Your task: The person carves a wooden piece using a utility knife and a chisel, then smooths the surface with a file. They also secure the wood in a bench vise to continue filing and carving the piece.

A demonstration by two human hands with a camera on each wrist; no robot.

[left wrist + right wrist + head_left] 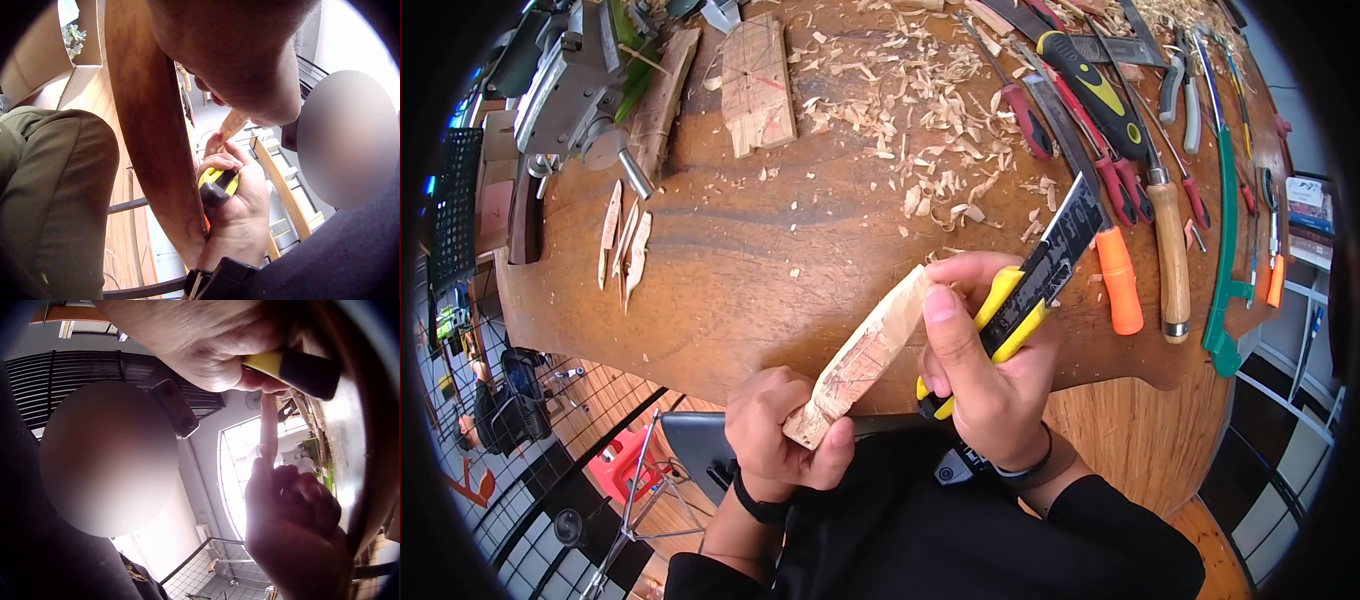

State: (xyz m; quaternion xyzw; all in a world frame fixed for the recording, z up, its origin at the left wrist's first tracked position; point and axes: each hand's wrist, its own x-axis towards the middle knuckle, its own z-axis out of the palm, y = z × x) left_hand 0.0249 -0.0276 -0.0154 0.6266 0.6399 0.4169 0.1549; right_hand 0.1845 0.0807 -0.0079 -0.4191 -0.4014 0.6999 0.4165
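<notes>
A carved strip of pale wood [870, 350] is held slantwise above the table's near edge. Its lower, notched end is gripped by the left hand [775, 425], fingers curled round it. The right hand [1000, 370] touches the upper end with thumb and fingertip while gripping a yellow and black utility knife [1010, 320], whose wide blade points up and away to the right. In the left wrist view the right hand [240, 194] shows round the knife's dark end [215, 192]. In the right wrist view the wood [269, 428] spans both hands.
Wood shavings [940, 120] cover the table's back middle. Thin wood slivers [638, 255] and a marked board [758, 85] lie to the left, near a metal vise [575, 100]. At right are an orange handle [1118, 280], a wooden-handled tool [1170, 250] and a green saw [1226, 250].
</notes>
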